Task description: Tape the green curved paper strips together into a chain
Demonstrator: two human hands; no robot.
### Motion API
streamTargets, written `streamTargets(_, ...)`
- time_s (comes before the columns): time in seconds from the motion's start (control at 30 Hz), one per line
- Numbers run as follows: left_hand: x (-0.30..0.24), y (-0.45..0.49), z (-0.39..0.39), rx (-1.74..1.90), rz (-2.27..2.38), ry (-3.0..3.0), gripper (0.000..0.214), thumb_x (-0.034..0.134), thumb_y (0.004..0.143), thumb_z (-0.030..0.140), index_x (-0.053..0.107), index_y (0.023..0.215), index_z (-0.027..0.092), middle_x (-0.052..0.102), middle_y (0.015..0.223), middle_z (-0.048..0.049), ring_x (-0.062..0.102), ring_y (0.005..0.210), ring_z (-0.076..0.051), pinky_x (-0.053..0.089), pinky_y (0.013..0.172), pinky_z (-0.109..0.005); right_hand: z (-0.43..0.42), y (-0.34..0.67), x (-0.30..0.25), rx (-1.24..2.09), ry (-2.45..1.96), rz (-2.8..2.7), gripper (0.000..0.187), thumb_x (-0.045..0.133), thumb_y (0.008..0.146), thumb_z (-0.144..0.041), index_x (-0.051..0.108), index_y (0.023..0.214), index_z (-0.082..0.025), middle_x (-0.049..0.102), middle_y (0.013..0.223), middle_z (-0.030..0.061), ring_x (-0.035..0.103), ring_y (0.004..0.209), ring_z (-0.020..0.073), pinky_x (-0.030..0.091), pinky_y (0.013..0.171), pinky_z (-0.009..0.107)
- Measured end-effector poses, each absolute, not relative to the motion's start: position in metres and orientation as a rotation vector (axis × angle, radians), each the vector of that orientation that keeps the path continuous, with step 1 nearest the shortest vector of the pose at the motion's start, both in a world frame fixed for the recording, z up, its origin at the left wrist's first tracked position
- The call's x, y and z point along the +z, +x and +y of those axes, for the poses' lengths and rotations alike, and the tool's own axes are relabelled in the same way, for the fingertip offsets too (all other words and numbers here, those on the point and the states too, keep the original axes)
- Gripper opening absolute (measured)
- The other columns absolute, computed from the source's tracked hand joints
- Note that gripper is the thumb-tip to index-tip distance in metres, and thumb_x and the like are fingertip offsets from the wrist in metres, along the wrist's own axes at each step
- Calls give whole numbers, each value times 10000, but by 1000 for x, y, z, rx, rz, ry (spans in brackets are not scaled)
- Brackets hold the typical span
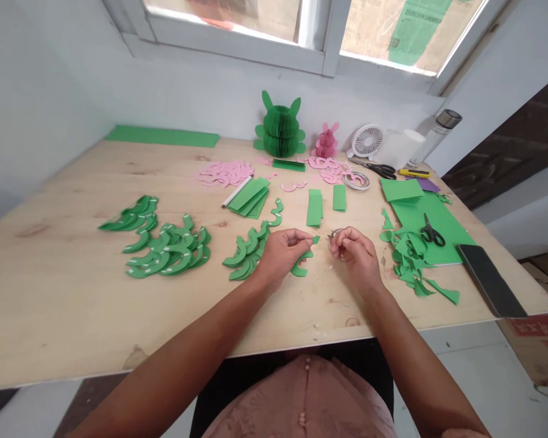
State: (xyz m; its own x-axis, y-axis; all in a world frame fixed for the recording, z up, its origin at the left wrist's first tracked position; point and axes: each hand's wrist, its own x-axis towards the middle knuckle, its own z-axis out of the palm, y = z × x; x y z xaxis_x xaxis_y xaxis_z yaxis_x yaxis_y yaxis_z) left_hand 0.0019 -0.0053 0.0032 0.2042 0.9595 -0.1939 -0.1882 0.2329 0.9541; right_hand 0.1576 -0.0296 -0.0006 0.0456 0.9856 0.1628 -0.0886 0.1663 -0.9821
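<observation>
My left hand (281,254) is closed in a pinch on a green paper cutout (301,267), whose curved scalloped edge shows below the fingers and a tip above them. Just to its right, my right hand (357,250) has its fingers curled together. A small grey round object (332,238), partly hidden, shows at those fingertips; I cannot make out what it is or whether it is gripped. Beside my left hand lies a pile of green curved paper pieces (246,249). Further left, a larger pile of such pieces (168,258) carries white strips.
Pink cutouts (226,173), folded green papers (251,198) and a tape roll (356,180) lie behind the hands. A green paper figure (281,131) and a white fan (366,141) stand at the wall. To the right are green scraps (408,252), scissors (432,232) and a phone (491,280).
</observation>
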Motion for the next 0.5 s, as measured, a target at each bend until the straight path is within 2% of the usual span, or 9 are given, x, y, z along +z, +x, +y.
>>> streamTargets(0.17,3,2,-5,1013,1022,974,160,704,588,265,654,658,130,580,536,7,474,468,-75,376,418,-187,-28,157,1,1097,-1080,-1176,158,528,789,-319,516,693,-194,518,585,-14,431,503,108,341,467,242)
streamTargets(0.37,2,2,-4,1009,1022,977,146,703,585,258,653,641,132,582,531,14,473,457,-69,382,417,-186,-27,159,1,1037,-1164,-1099,187,655,718,-366,595,728,-189,613,631,0,464,505,95,358,460,224)
streamTargets(0.5,1,3,-4,1010,1024,967,135,700,586,244,658,643,129,584,530,10,492,470,-76,383,409,-182,-26,162,-2,1002,-1154,-1086,165,686,691,-333,606,697,-189,617,610,-2,493,514,102,355,451,222)
